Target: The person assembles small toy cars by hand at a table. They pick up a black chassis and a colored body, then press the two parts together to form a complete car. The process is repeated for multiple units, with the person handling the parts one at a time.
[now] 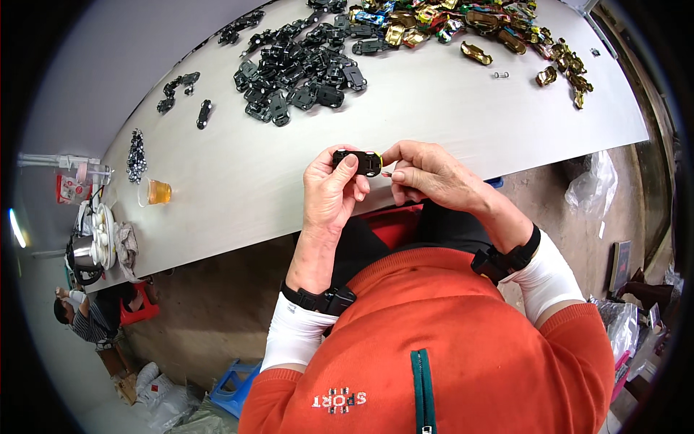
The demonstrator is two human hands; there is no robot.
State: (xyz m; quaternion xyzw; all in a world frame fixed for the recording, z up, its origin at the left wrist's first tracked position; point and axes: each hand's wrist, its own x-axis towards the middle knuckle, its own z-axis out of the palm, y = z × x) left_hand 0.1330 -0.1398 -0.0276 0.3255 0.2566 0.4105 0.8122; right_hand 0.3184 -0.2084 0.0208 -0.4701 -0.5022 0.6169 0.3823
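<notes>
My left hand [325,189] is closed round a toy car [371,165], its black underside turned up and a strip of yellow-green showing at the right end. The left thumb presses on the underside. My right hand [437,177] is at that right end, its index finger touching or almost touching the car. Its thumb is bent in below the index finger. A tiny thing shows at the thumb tip, too small to name. Both hands are just above the near edge of the pale table [463,119].
A heap of black toy car bases [296,76] lies beyond my hands, with gold and coloured car bodies [481,22] at the far right. Left stand a cup of amber drink [159,192] and a pile of small wheels [136,155]. A person [83,315] sits at far left.
</notes>
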